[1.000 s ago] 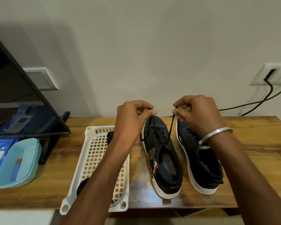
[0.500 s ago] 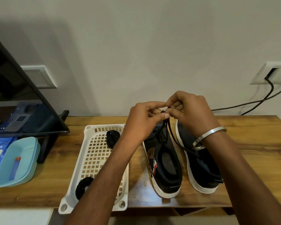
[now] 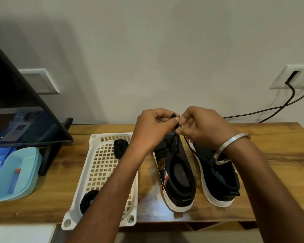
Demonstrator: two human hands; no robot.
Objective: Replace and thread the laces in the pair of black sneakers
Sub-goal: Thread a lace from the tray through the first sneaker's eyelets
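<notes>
Two black sneakers with white soles stand side by side on the wooden table, toes toward the wall: the left sneaker (image 3: 175,174) and the right sneaker (image 3: 219,179). My left hand (image 3: 153,130) and my right hand (image 3: 204,127) meet above the left sneaker's toe, both pinching the black lace (image 3: 197,153). One strand runs down to the left sneaker's eyelets; a loose strand trails across the right sneaker. A metal bangle sits on my right wrist.
A white lattice tray (image 3: 102,174) left of the sneakers holds two coiled black laces (image 3: 120,148). A light blue box (image 3: 16,174) and a dark monitor (image 3: 16,106) are at far left. A wall socket (image 3: 295,78) with cables is at upper right.
My hands have come together over the left sneaker's toe, from apart with the lace ends held up. The lace strand now hangs slack across the right sneaker.
</notes>
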